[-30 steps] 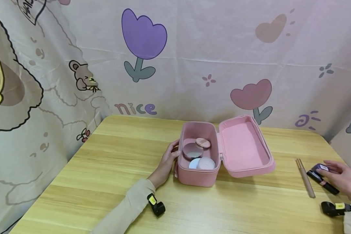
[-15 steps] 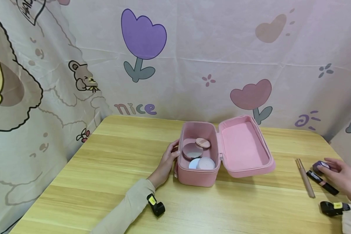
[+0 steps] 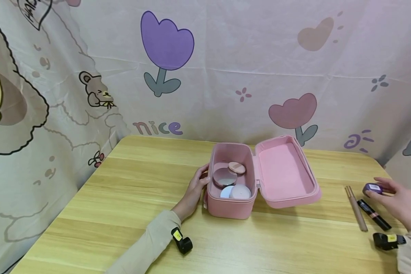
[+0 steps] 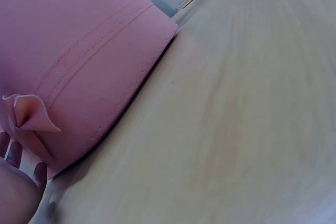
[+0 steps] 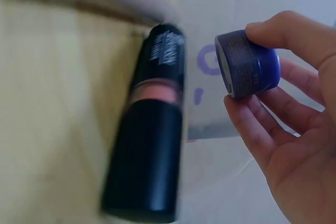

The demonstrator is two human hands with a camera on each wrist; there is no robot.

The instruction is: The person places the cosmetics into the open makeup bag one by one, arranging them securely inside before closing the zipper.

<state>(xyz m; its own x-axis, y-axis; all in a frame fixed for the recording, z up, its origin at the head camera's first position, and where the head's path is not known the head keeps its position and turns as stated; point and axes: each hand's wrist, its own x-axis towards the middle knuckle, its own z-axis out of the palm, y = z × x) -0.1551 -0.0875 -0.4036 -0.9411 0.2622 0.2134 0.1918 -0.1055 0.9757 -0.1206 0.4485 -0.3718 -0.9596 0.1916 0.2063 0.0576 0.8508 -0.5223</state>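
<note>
A pink case [image 3: 229, 210] stands on the table with its lid [image 3: 287, 167] swung out to the right. Against the case's left side rests my left hand [image 3: 191, 190], its thumb near the rim; the left wrist view shows the fingers [image 4: 14, 153] beside a small pink tab [image 4: 32, 113]. My right hand [image 3: 402, 203] pinches a small round purple jar [image 5: 249, 64] between thumb and fingers, held in the air at the table's right. Just below that hand lies a black lipstick tube [image 3: 374, 215] with a pink band. Beside it is a slim brown tube [image 3: 357, 209].
Inside the case lie a round shiny compact [image 3: 225, 177], a small beige oval piece [image 3: 236, 167] and a pale round container [image 3: 240, 191] over another light disc [image 3: 226, 191]. A printed cloth [image 3: 209, 76] hangs behind the wooden table [image 3: 140, 163].
My right hand has raised the purple jar slightly, up and away from the lipstick tube. The left hand and the case have stayed in place.
</note>
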